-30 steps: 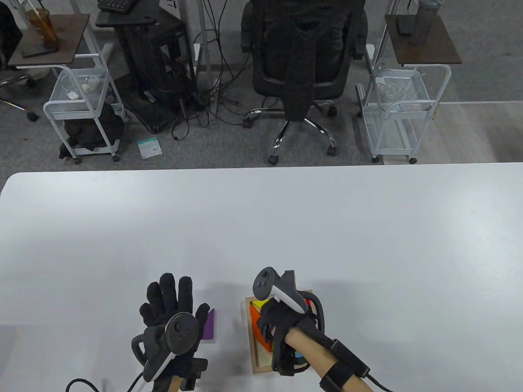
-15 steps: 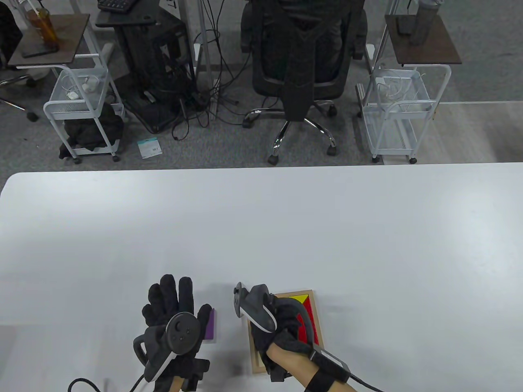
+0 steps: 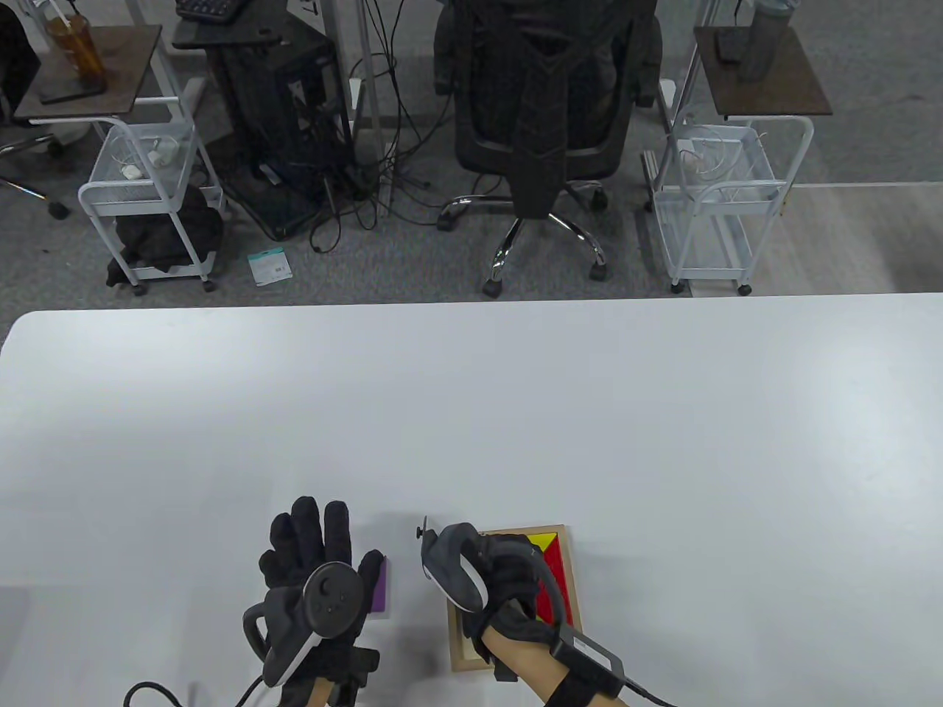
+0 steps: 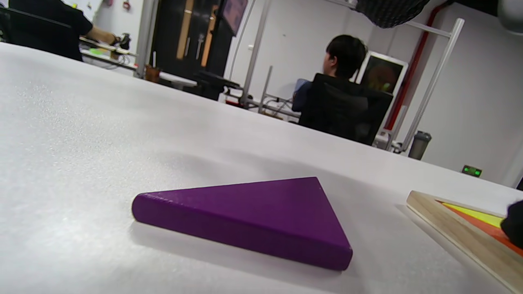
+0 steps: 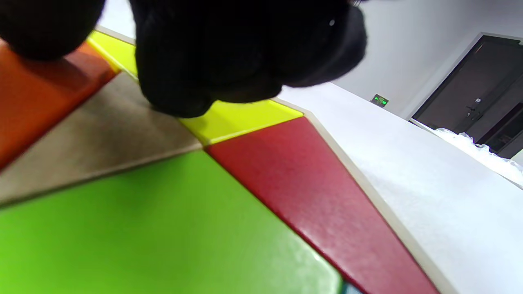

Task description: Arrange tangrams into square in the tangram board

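The wooden tangram board [image 3: 569, 563] lies near the table's front edge. It holds a yellow piece [image 3: 545, 542], a red piece [image 3: 549, 593], a green piece [image 5: 143, 232] and an orange piece [image 5: 36, 94]. Between the orange and green pieces a strip of bare board floor [image 5: 102, 139] shows. My right hand [image 3: 501, 589] hunches over the board's left half, its curled fingertips [image 5: 229, 57] on either side of the orange piece's corner. A purple triangle [image 4: 253, 216] lies flat on the table left of the board. My left hand [image 3: 317, 560] rests flat beside it, fingers straight, holding nothing.
The white table [image 3: 471, 412] stretches far and to both sides. Beyond its far edge stand an office chair [image 3: 541, 110] and two white wire carts [image 3: 147, 191] [image 3: 726, 191]. A person [image 4: 343, 106] sits in the background of the left wrist view.
My right hand has turned and slid left over the board, uncovering the yellow and red pieces. The orange piece, tilted up before, is now under the hand. The left hand barely moved.
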Tool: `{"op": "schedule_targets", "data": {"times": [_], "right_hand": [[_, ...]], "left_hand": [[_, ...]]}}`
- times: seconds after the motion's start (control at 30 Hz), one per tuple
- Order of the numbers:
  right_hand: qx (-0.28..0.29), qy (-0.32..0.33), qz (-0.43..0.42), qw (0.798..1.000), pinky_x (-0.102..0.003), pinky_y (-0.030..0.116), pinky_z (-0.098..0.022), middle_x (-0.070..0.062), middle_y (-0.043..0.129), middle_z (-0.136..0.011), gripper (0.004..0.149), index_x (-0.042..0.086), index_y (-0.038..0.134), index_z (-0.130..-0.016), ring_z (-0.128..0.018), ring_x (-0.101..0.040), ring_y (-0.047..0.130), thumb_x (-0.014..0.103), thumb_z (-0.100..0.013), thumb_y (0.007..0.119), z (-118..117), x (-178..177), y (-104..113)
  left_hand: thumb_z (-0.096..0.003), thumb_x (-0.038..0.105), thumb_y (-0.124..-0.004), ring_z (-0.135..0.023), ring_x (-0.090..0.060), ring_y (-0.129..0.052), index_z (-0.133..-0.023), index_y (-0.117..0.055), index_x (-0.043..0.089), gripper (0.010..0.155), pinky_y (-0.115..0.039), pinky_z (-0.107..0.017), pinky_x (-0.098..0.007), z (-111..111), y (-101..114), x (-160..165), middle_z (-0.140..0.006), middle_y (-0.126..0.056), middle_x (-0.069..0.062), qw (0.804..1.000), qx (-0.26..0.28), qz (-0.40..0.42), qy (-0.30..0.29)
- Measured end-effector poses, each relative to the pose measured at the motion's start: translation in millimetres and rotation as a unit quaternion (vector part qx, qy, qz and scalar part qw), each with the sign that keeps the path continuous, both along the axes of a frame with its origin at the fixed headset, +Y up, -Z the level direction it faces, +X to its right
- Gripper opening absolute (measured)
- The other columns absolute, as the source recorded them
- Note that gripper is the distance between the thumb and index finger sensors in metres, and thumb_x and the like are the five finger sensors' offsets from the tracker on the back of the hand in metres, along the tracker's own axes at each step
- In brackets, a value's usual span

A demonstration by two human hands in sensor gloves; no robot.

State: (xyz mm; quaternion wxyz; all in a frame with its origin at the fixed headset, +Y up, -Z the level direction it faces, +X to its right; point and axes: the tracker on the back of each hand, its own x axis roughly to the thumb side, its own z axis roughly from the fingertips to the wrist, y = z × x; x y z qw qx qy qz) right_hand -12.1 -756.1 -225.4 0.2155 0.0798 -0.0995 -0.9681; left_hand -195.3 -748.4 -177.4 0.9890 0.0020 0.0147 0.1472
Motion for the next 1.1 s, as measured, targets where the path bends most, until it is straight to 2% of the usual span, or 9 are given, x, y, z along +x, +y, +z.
{"op": "schedule_targets", "data": {"times": [0.1, 0.2, 0.27, 0.37, 0.47, 0.67, 0.8, 0.97, 1.1], "right_hand": [[0.033, -0.005, -0.054, 0.998, -0.031, 0.075, -0.04, -0.007, 0.084, -0.081, 0.069, 0.026, 0.08, -0.083, -0.064, -0.03, 0.084, 0.068, -0.031, 0.063, 0.4, 18.9, 18.9], [0.067, -0.014, -0.133, 0.989, -0.046, 0.054, -0.074, 0.0, 0.036, -0.115, 0.081, 0.036, 0.04, -0.106, -0.106, -0.028, 0.044, 0.067, -0.033, 0.057, 1.6, 60.5, 47.1], [0.082, -0.022, -0.183, 0.98, -0.048, 0.027, -0.084, 0.011, 0.0, -0.114, 0.083, 0.047, 0.017, -0.104, -0.109, -0.021, 0.004, 0.067, -0.033, 0.056, 3.2, 95.3, 57.0], [0.093, -0.036, -0.236, 0.967, -0.046, 0.006, -0.083, 0.017, -0.023, -0.102, 0.083, 0.052, 0.008, -0.1, -0.098, -0.016, -0.024, 0.065, -0.034, 0.058, 10.4, 145.8, 52.5], [0.111, -0.067, -0.244, 0.961, -0.046, 0.004, -0.083, 0.017, -0.027, -0.1, 0.084, 0.054, 0.004, -0.098, -0.095, -0.014, -0.029, 0.066, -0.034, 0.057, 19.3, 181.1, 34.0], [0.066, -0.086, -0.282, 0.953, -0.045, 0.002, -0.083, 0.018, -0.028, -0.098, 0.084, 0.056, 0.003, -0.096, -0.094, -0.011, -0.03, 0.066, -0.033, 0.058, 20.4, 202.6, 8.7], [0.046, -0.085, -0.285, 0.954, -0.045, 0.005, -0.083, 0.017, -0.027, -0.099, 0.083, 0.055, 0.005, -0.097, -0.095, -0.013, -0.028, 0.064, -0.035, 0.059, 20.1, 204.6, 4.2], [0.045, -0.076, -0.292, 0.952, -0.045, 0.007, -0.083, 0.015, -0.026, -0.099, 0.082, 0.053, 0.008, -0.098, -0.096, -0.014, -0.026, 0.063, -0.035, 0.059, 22.2, 205.6, 2.4], [0.044, -0.076, -0.298, 0.951, -0.045, 0.007, -0.083, 0.015, -0.025, -0.1, 0.082, 0.053, 0.008, -0.098, -0.096, -0.015, -0.025, 0.063, -0.035, 0.059, 23.1, 207.2, 1.2]], "left_hand": [[-0.0599, 0.052, -0.056, -0.102, -0.062, -0.018, -0.115, -0.022, 0.014, 0.075, -0.03, -0.067, -0.081, -0.6, -1.6, -1.4, -0.116, -0.007, -0.029, 1.0, -0.005, -0.004, 0.002], [-0.0601, 0.052, -0.055, -0.102, -0.061, -0.014, -0.115, -0.02, 0.014, 0.075, -0.026, -0.066, -0.081, -2.3, -3.4, -4.1, -0.115, -0.004, -0.028, 1.0, -0.019, -0.003, 0.002], [-0.06, 0.052, -0.055, -0.102, -0.061, -0.011, -0.115, -0.02, 0.014, 0.075, -0.024, -0.066, -0.081, -2.8, -3.9, -4.9, -0.115, -0.004, -0.028, 1.0, -0.021, -0.003, 0.006], [-0.06, 0.052, -0.055, -0.102, -0.061, -0.011, -0.115, -0.02, 0.014, 0.075, -0.024, -0.066, -0.081, -2.8, -3.6, -5.1, -0.115, -0.004, -0.028, 1.0, -0.023, -0.008, 0.007], [-0.0599, 0.052, -0.055, -0.102, -0.06, -0.01, -0.115, -0.02, 0.015, 0.075, -0.023, -0.066, -0.08, -2.6, -3.9, -4.3, -0.115, -0.003, -0.028, 1.0, -0.025, -0.014, 0.005], [-0.0594, 0.052, -0.056, -0.101, -0.06, -0.007, -0.115, -0.019, 0.017, 0.075, -0.021, -0.067, -0.08, -5.7, -8.4, -1.9, -0.115, -0.001, -0.028, 0.998, -0.051, -0.019, -0.029], [-0.0578, 0.039, -0.07, -0.1, -0.059, 0.0, -0.106, 0.0, 0.029, 0.086, -0.025, -0.073, -0.077, -12.5, -12.2, -1.1, -0.107, 0.015, -0.026, 0.972, -0.156, -0.014, -0.173], [-0.0554, 0.03, -0.077, -0.105, -0.061, -0.02, -0.104, -0.008, 0.042, 0.085, -0.046, -0.075, -0.074, -18.1, -27.7, 12.1, -0.113, 0.001, -0.024, 0.937, -0.252, -0.123, -0.207], [-0.0534, 0.036, -0.079, -0.104, -0.059, -0.035, -0.107, -0.018, 0.04, 0.081, -0.056, -0.075, -0.065, -22.7, -32.5, 15.4, -0.115, -0.011, -0.027, 0.937, -0.262, -0.126, -0.195]]}}
